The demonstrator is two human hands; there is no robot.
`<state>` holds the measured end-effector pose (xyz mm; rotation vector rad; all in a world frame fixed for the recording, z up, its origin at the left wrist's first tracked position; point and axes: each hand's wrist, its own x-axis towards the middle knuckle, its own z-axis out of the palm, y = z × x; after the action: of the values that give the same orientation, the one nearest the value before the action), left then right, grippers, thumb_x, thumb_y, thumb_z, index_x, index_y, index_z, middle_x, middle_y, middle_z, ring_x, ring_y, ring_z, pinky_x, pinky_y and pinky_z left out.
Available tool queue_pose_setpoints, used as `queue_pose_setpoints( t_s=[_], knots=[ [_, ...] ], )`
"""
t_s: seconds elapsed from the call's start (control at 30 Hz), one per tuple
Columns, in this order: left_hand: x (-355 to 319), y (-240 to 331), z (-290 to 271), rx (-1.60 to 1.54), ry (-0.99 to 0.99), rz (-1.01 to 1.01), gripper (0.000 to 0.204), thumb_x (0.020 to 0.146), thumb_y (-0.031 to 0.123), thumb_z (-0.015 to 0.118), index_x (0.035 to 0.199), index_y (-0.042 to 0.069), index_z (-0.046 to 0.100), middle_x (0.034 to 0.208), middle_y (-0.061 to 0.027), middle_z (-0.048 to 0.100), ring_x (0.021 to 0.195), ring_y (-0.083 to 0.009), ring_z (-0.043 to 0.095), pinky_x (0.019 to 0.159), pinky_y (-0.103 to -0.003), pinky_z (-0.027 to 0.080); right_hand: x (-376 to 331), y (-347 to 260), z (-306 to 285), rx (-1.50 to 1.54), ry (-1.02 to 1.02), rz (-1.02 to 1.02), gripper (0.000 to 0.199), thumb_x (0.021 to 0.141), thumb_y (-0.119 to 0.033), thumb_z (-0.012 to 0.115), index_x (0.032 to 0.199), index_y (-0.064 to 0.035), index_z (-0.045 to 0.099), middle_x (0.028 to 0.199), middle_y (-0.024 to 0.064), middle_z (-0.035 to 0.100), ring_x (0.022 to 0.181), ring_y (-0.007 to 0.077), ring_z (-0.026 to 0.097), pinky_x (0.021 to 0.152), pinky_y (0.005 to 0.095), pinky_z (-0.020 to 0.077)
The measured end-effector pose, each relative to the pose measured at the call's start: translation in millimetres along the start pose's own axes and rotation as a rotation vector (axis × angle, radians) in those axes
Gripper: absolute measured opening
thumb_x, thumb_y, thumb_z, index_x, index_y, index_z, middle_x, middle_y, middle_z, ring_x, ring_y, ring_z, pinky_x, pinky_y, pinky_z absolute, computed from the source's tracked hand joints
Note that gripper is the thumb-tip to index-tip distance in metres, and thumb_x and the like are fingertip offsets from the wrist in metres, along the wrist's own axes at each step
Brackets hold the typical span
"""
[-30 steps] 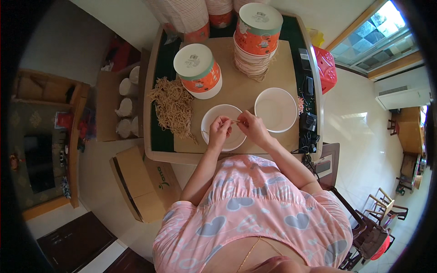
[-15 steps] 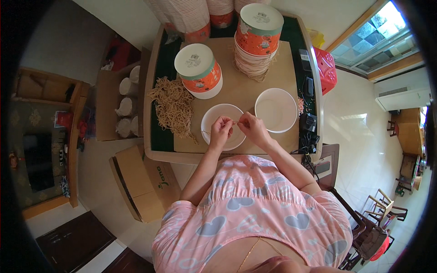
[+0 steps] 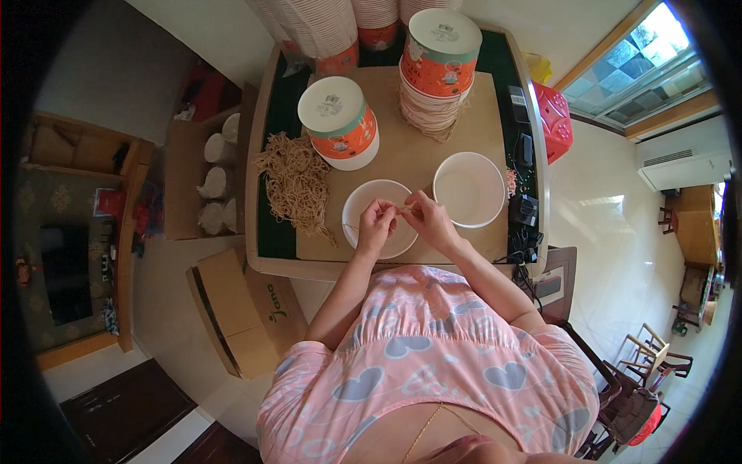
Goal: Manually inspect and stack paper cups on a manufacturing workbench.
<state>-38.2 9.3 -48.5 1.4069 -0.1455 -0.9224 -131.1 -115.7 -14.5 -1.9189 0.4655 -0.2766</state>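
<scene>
Both hands meet over a white paper bucket (image 3: 357, 203) near the table's front edge. My left hand (image 3: 376, 223) pinches a thin tan cord (image 3: 403, 209), and a loose end of it sticks out to the left. My right hand (image 3: 427, 220) pinches the same cord just beside the left fingertips. The cord is too fine to make out fully between the fingers. To the left lies a tangled pile of tan cord (image 3: 292, 185). A second white bucket (image 3: 469, 190), open end up, stands right of my hands.
Upside-down orange-printed buckets (image 3: 344, 141) stand behind the hands, a taller stack (image 3: 440, 73) to their right. Wrapped bucket stacks (image 3: 317, 31) line the back. Black adapters and cables (image 3: 525, 213) run along the right edge. Cardboard boxes (image 3: 239, 309) sit left of the table.
My fingertips have come slightly closer together on the cord, and the right hand has turned a little. The buckets and the cord pile stay put.
</scene>
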Motion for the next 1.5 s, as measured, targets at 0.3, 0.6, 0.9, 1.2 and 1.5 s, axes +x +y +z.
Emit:
queue_pose_setpoints(
  t_s=[0.3, 0.6, 0.9, 1.2, 1.5],
  knots=[
    [-2, 7, 7, 0.106, -0.042, 0.120, 0.018, 0.087, 0.013, 0.059, 0.102, 0.005, 0.063, 0.076, -0.0004, 0.064, 0.055, -0.0047, 0.053, 0.045, -0.017, 0.038, 0, 6, -1, -0.038, 0.051, -0.075, 0.006, 0.079, -0.004, 0.059, 0.083, -0.0009, 0.055, 0.079, 0.0147, 0.059, 0.072, 0.0314, 0.060, 0.062, 0.0370, 0.0480],
    [-4, 13, 10, 0.600, 0.074, 0.354, 0.010, 0.079, 0.009, 0.064, 0.085, 0.001, 0.066, 0.068, -0.0084, 0.065, 0.061, -0.0116, 0.061, 0.058, -0.026, 0.048, -1, 2, -4, -0.123, 0.038, -0.111, 0.004, 0.080, -0.006, 0.058, 0.083, -0.0027, 0.058, 0.081, 0.0134, 0.059, 0.074, 0.0325, 0.059, 0.063, 0.0384, 0.0479],
    [-7, 19, 8, 0.654, 0.085, 0.341, 0.009, 0.080, 0.009, 0.064, 0.084, 0.001, 0.065, 0.069, -0.0047, 0.064, 0.061, -0.0084, 0.058, 0.058, -0.024, 0.047, -1, 6, 0, -0.117, 0.060, -0.125, 0.003, 0.079, -0.005, 0.058, 0.081, -0.0024, 0.057, 0.080, 0.0142, 0.057, 0.072, 0.0333, 0.058, 0.062, 0.0392, 0.0474],
    [-2, 20, 0, 0.687, 0.122, 0.467, 0.011, 0.084, 0.011, 0.061, 0.082, 0.000, 0.064, 0.069, -0.0066, 0.064, 0.060, -0.0108, 0.060, 0.057, -0.025, 0.047, 0, 2, -5, -0.093, 0.058, -0.131, 0.003, 0.079, -0.003, 0.058, 0.081, -0.0022, 0.057, 0.078, 0.0142, 0.057, 0.069, 0.0324, 0.058, 0.060, 0.0385, 0.0469],
    [-6, 21, 1, 0.646, 0.192, 0.457, 0.009, 0.082, 0.009, 0.062, 0.080, 0.000, 0.062, 0.068, -0.0098, 0.061, 0.058, -0.0174, 0.058, 0.055, -0.029, 0.046, 0, 0, -5, -0.056, 0.027, -0.090, 0.005, 0.079, -0.005, 0.060, 0.083, -0.0023, 0.059, 0.079, 0.0135, 0.058, 0.070, 0.0300, 0.059, 0.061, 0.0362, 0.0473]
  ],
)
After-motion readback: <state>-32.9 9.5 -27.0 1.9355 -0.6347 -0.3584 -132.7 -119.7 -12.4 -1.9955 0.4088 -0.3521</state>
